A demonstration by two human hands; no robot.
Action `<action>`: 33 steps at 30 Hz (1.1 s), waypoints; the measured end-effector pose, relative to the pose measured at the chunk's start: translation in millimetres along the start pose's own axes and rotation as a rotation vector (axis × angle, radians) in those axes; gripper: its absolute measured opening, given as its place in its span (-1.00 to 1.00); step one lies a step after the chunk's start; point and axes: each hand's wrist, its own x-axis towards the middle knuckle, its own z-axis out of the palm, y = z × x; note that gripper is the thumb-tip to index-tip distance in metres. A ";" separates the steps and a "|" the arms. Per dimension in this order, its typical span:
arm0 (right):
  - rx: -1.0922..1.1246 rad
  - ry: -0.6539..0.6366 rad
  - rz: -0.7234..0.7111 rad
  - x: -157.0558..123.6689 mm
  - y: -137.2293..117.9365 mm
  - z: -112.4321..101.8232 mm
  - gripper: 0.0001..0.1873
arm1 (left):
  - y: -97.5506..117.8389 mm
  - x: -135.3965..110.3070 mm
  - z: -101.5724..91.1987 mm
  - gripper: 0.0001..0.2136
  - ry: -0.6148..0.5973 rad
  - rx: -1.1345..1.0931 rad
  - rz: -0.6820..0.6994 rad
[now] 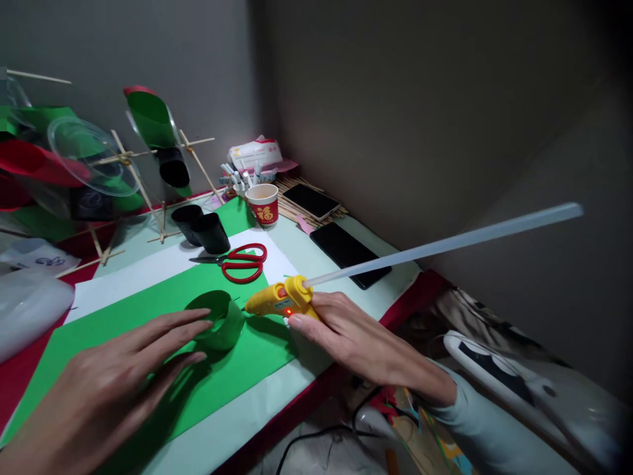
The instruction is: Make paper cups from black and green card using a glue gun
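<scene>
My right hand (346,333) grips a yellow hot glue gun (279,300) with a long clear glue stick (445,244) jutting out behind it. Its nozzle points left at a curled green paper ring (217,320). My left hand (123,376) lies with fingers stretched out, fingertips touching the ring and steadying it on a green paper sheet (148,356).
Red scissors (240,262) lie behind the ring on white paper. Black cups (202,227), a red-and-white paper cup (263,203), two phones (349,254), and a stick frame with green, red and clear pieces (123,158) stand further back. The table edge (316,389) runs under my right wrist.
</scene>
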 end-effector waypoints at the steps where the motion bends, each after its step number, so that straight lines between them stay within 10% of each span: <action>1: -0.009 -0.003 -0.004 1.0 0.1 0.3 -0.61 | -2.6 -2.1 0.9 -0.65 -0.041 -0.009 0.009; 33: -0.081 -0.116 -0.042 15.9 4.6 -2.0 -0.56 | 3.0 -2.5 16.7 -0.79 0.050 -0.160 0.016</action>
